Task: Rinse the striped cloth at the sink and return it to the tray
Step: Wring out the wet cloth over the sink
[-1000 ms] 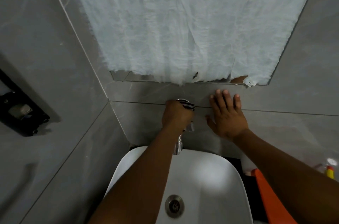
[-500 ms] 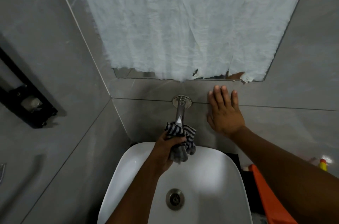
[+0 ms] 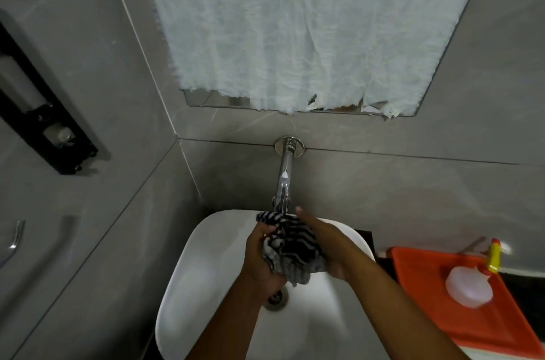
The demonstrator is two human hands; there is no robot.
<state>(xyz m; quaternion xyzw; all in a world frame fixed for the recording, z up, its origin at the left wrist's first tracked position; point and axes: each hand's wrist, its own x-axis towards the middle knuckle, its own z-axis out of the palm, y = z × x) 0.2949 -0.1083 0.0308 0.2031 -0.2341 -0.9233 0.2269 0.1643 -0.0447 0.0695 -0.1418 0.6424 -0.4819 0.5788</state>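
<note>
Rinse step: both hands, left point(image 3: 259, 263) and right point(image 3: 327, 247), bunching striped cloth point(image 3: 290, 247) under tap point(image 3: 283, 182); next wring, then over to orange tray point(image 3: 418, 274)

The cloth point(image 3: 290, 249), black-and-white striped and bunched, hangs over the white sink point(image 3: 188, 280); the orange tray point(image 3: 424, 277) sits to the right.

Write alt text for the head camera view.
Both hands, left hand and right hand, bunch a black-and-white striped cloth under a chrome wall tap over a white ceramic sink. An orange plastic tray holding a white spray bottle sits to the right.
</note>
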